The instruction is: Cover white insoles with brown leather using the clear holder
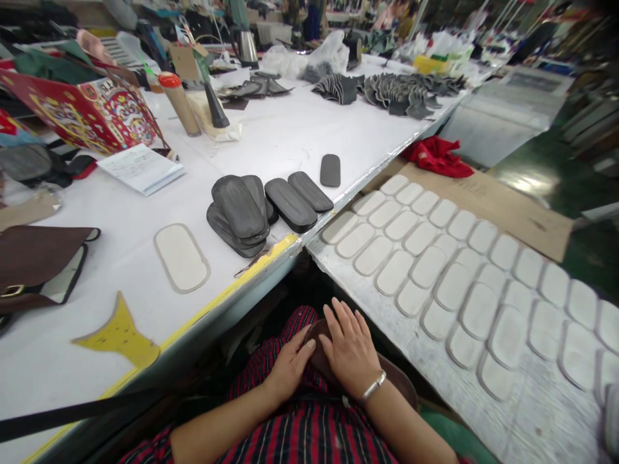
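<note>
A dark brown, leather-like piece lies across my lap, largely covered by my hands. My left hand grips its left edge, thumb on top and the other fingers curled at the side. Flat over the top of the piece rests my right hand, fingers stretched out and slightly apart, a silver bracelet on the wrist. Its full shape is hidden. On the white table ahead sit a stack of dark grey rounded pads, a second dark pair and one pale oval pad.
A lower board on the right carries rows of pale oval pads. The table's yellow-taped edge runs close to my lap. A yellow template, a brown bag and a red patterned box stand or lie leftward.
</note>
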Demonstrator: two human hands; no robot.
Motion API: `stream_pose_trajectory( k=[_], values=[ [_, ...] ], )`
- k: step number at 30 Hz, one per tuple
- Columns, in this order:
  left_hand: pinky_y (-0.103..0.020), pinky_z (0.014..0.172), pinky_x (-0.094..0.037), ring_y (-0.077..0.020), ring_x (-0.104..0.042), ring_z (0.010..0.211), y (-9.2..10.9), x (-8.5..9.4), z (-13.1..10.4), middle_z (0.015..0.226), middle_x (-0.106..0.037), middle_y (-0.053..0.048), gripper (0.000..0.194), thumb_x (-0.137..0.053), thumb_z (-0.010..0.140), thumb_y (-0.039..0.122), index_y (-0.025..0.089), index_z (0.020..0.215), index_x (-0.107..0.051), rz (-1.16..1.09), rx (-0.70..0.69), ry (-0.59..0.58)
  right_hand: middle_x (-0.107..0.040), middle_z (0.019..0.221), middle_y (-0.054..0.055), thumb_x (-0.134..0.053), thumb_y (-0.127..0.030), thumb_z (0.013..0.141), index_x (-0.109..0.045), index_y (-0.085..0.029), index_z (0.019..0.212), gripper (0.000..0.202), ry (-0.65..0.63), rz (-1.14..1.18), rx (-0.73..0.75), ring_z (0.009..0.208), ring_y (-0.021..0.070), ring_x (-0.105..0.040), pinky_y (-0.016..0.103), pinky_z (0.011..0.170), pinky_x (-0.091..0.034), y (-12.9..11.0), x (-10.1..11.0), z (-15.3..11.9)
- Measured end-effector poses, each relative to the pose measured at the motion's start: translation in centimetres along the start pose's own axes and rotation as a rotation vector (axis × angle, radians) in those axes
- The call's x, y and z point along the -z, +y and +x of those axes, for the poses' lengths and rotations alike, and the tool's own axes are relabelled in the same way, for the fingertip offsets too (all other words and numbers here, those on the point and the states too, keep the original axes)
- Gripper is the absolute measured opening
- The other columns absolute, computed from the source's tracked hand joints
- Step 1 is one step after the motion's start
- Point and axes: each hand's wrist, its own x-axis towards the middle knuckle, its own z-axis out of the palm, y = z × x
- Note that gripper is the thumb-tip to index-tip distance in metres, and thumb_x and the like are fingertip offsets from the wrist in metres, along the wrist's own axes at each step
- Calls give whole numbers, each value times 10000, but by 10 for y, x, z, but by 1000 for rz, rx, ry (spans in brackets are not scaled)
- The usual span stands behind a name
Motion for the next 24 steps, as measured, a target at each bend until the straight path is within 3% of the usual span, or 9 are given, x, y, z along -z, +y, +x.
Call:
stream_pose_trajectory(
  k=[3, 7, 10, 13, 15, 18, 21, 24],
  values=[
    [-364, 1031, -304, -204, -434, 1171, 7, 1, -4, 1254, -503, -30, 407, -410, 851, 389, 211, 1208, -490, -30, -58, -22, -243, 1428, 37, -424, -458, 826, -248, -203, 1366, 622, -18, -32, 238, 1298, 279, -184, 470, 1040, -149, 6, 0, -34],
    [-367, 948, -394, -212, -521, 1068, 14, 2, -1, 1164, -574, -44, 408, -377, 864, 418, 191, 1166, -528, -86, -43, -65, -233, 1429, 45, -455, -475, 798, -187, -182, 1384, 708, -59, -87, 262, 1299, 269, -191, 457, 1032, -190, 28, 6, -93],
    [-390, 926, -404, -231, -549, 1022, 15, 2, 10, 1067, -627, -63, 424, -387, 849, 454, 151, 1055, -600, -96, -1, -43, -250, 1422, 74, -498, -471, 765, -173, -168, 1386, 763, -30, -67, 141, 1294, 274, -212, 461, 1029, -227, 54, 2, -133],
    [-396, 942, -388, -237, -546, 1032, 16, 3, 18, 1061, -632, -65, 411, -442, 821, 455, 145, 1027, -615, -79, -19, -31, -301, 1383, 163, -553, -406, 727, -121, -112, 1385, 840, 100, 14, -170, 1262, 299, -284, 493, 994, -288, 77, -14, -160],
    [-399, 959, -374, -240, -542, 1040, 18, 4, 20, 1068, -631, -64, 404, -477, 800, 451, 147, 1027, -618, -45, -37, -25, -366, 1334, 192, -587, -364, 693, -125, -104, 1374, 863, 128, 137, -272, 1213, 310, -365, 495, 939, -358, 84, -26, -164],
    [-413, 996, -332, -252, -519, 1077, 22, 8, 16, 1088, -621, -71, 425, -510, 777, 463, 141, 1033, -615, -45, -39, -35, -483, 1245, 155, -620, -373, 667, -254, -134, 1320, 786, 113, 400, -219, 1133, 272, -468, 418, 896, -426, 81, -34, -153],
    [-396, 1007, -330, -241, -491, 1120, 20, 6, 9, 1145, -590, -67, 476, -461, 795, 511, 156, 1090, -580, -202, -5, -64, -513, 1215, 136, -620, -427, 671, -339, -142, 1267, 719, 170, 483, -207, 1123, 247, -478, 390, 939, -399, 73, -19, -136],
    [-391, 960, -394, -234, -518, 1092, 16, -3, 7, 1145, -589, -72, 530, -345, 826, 563, 174, 1123, -549, -424, 91, -111, -486, 1236, 169, -667, -483, 593, -364, -109, 1259, 821, 190, 350, -209, 1172, 289, -417, 457, 989, -324, 63, 13, -127]
  ],
)
